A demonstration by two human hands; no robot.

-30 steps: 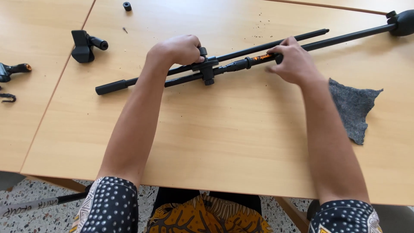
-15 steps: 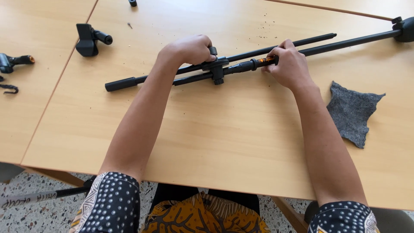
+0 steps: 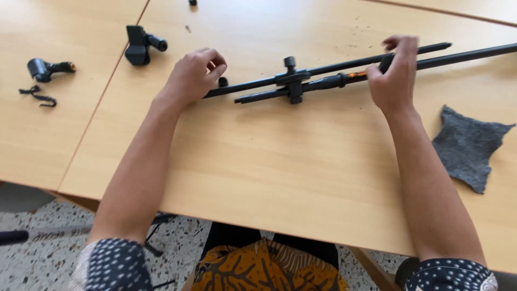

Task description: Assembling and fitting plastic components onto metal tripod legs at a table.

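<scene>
Wooden tabletop [image 3: 301,178] carries a black stand assembly [image 3: 293,81] near its far edge; left hand [image 3: 194,75] curls around one rod's end; right hand [image 3: 393,73] pinches the other rod; grey cloth [image 3: 468,148] lies near the right edge.

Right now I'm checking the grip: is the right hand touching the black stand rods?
Touching. The head view shows the right hand with fingers curled over the black rods.

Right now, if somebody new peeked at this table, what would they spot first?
Probably the long black stand poles lying across the middle of the wooden table, joined by a black clamp with a knob. The left hand grips one end and the right hand pinches the poles farther along. Next, a ragged grey cloth at the right, and two small black clips at the upper left.
</scene>
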